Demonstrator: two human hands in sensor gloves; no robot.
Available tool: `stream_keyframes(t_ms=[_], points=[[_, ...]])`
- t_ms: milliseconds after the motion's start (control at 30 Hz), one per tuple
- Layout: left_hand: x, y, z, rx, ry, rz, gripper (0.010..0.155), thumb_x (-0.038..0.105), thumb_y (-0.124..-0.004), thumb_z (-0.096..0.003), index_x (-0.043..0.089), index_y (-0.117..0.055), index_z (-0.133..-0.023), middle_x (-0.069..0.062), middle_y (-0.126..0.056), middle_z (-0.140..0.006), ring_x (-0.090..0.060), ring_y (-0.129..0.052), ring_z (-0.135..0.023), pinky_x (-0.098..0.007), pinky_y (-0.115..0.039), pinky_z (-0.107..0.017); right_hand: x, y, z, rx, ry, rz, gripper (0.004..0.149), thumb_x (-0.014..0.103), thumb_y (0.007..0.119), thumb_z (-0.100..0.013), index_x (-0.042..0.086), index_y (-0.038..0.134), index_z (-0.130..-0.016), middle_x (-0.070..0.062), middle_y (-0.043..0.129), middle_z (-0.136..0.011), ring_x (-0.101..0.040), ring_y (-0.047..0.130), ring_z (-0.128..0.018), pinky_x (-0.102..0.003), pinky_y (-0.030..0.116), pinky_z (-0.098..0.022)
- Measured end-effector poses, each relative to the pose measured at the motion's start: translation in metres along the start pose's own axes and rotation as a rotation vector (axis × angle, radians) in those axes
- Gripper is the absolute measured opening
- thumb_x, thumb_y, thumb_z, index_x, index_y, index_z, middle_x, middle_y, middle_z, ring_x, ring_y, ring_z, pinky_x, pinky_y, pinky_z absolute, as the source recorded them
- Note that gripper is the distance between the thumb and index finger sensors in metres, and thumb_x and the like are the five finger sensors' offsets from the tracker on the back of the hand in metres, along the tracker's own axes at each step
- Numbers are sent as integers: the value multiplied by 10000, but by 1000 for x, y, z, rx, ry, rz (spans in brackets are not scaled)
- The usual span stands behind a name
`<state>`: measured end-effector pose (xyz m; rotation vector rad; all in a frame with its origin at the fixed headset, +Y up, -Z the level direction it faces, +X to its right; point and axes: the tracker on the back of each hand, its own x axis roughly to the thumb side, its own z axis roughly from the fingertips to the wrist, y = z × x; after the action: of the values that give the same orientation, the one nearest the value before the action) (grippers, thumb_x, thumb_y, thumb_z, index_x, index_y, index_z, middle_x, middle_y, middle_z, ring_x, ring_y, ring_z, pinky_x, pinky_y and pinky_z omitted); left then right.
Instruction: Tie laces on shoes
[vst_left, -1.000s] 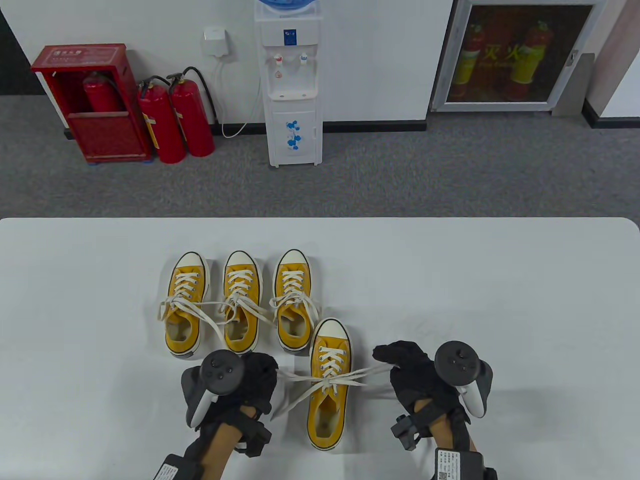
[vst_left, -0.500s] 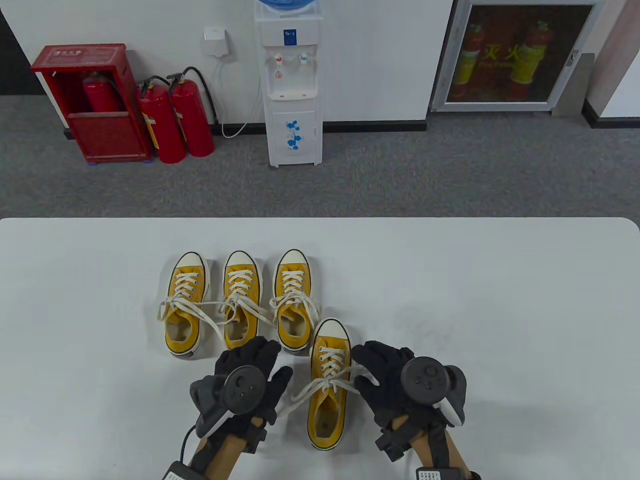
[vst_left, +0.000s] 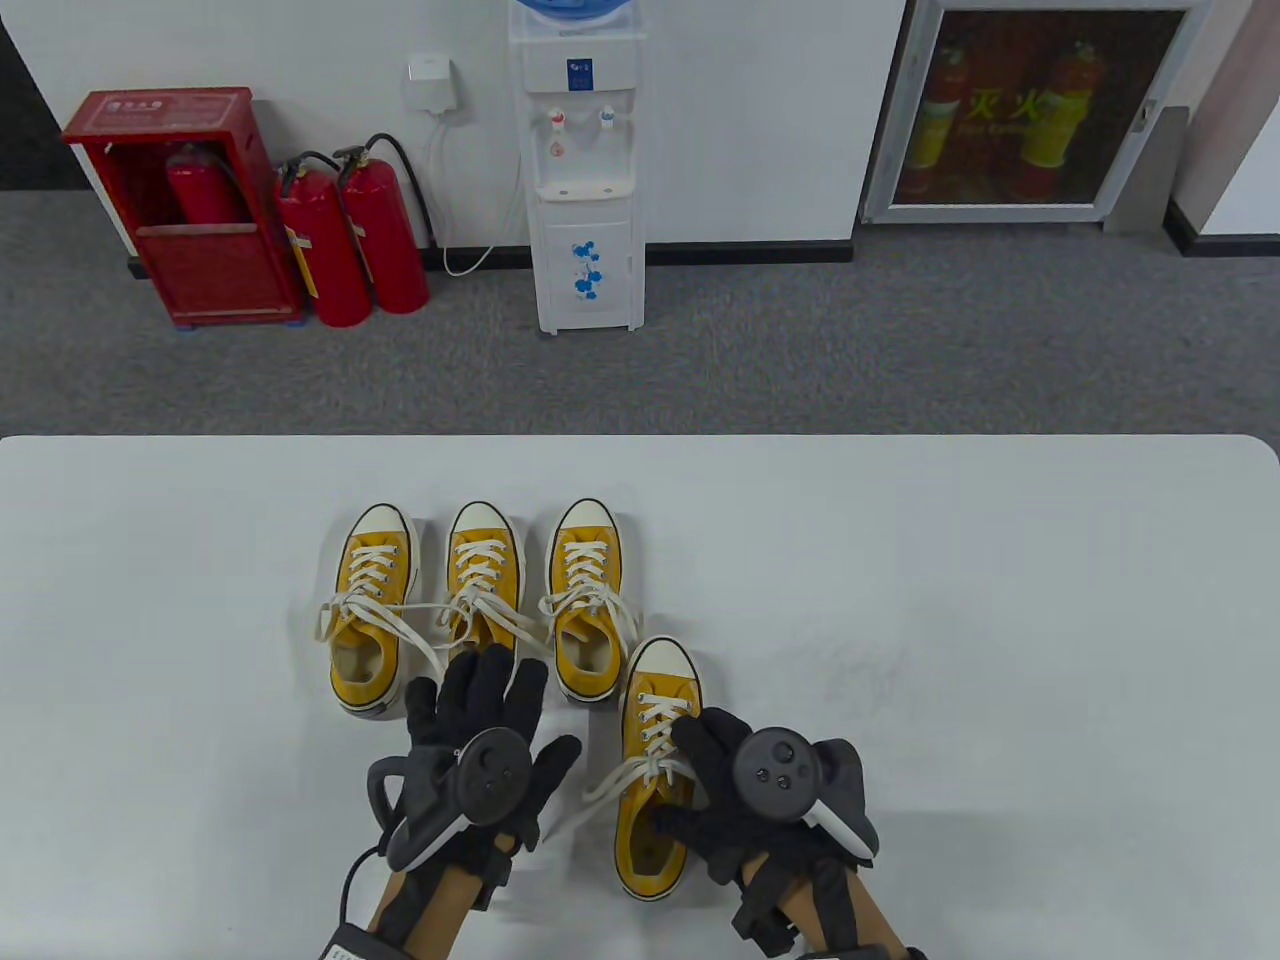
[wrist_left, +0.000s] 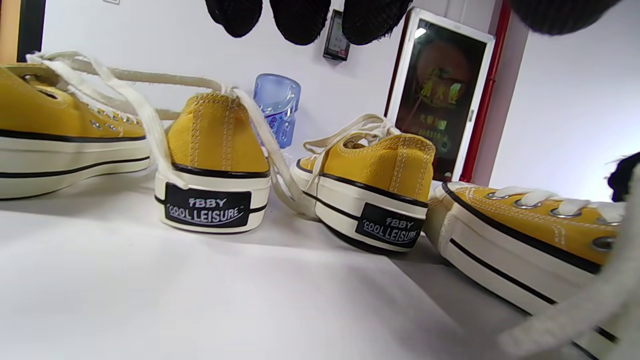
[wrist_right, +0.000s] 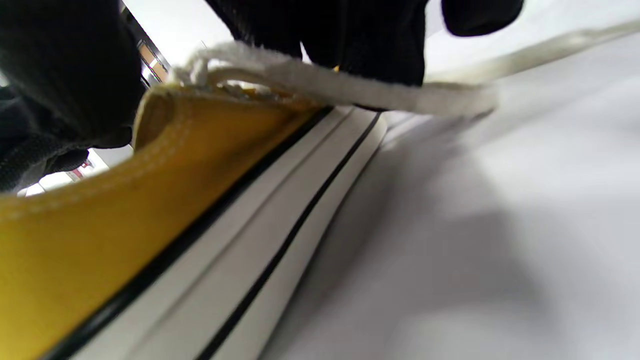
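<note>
Four yellow canvas shoes with white laces stand on the white table (vst_left: 1000, 620). Three form a back row (vst_left: 485, 560). The fourth, the near shoe (vst_left: 660, 670), stands closer to me; it also shows in the left wrist view (wrist_left: 530, 230) and the right wrist view (wrist_right: 165, 200). Its lace (vst_left: 610, 785) lies slack, trailing left onto the table. My left hand (vst_left: 490, 700) hovers open with fingers spread, left of the near shoe, holding nothing. My right hand (vst_left: 695, 775) lies on the near shoe's right side, fingers (wrist_right: 370, 45) at the lace (wrist_right: 350, 87) by the knot. Any grip is hidden.
The back shoes' heels (wrist_left: 210, 165) and loose laces (vst_left: 420, 615) lie just beyond my left hand. Bare table stretches to the right (vst_left: 1000, 750) and left (vst_left: 150, 700). A water dispenser (vst_left: 585, 170) and fire extinguishers (vst_left: 350, 240) stand on the floor beyond the table.
The lace, pulled taut between both hands a second ago, now lies slack. My left hand opened and moved forward. My right hand moved left onto the near shoe.
</note>
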<state>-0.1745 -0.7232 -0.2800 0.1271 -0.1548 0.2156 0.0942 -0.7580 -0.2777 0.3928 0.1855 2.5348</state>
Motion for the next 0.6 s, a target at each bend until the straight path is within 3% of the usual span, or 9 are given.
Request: stream_keyframes(t_ms=[267, 433, 600], points=[[-10, -4, -2, -50, 36, 23, 865, 740, -621, -416, 341, -387, -1147, -73, -306, -1266, -467, -319, -1176, -779, -196, -736, 5, 17, -1, 15, 59, -27, 865, 518, 857, -419, 173, 427, -1085, -96, 330, -1107, -266, 827, -730, -572, 621, -617], [-12, -5, -2, -55, 48, 24, 864, 739, -619, -417, 339, -387, -1146, -73, -297, -1266, -468, -306, -1176, -780, -185, -735, 11, 20, 1, -46, 103, 4, 781, 428, 827, -433, 168, 452, -1066, -108, 373, -1087, -238, 930, -610, -444, 802, -492], [-12, -4, -2, -55, 52, 23, 861, 736, -620, -418, 336, -392, -1146, -75, -303, -1265, -468, -314, -1176, -781, -187, -734, 19, 23, 2, -122, 126, 72, 730, 345, 814, -425, 155, 484, -1048, -118, 437, -1058, -249, 952, -535, -408, 850, -402]])
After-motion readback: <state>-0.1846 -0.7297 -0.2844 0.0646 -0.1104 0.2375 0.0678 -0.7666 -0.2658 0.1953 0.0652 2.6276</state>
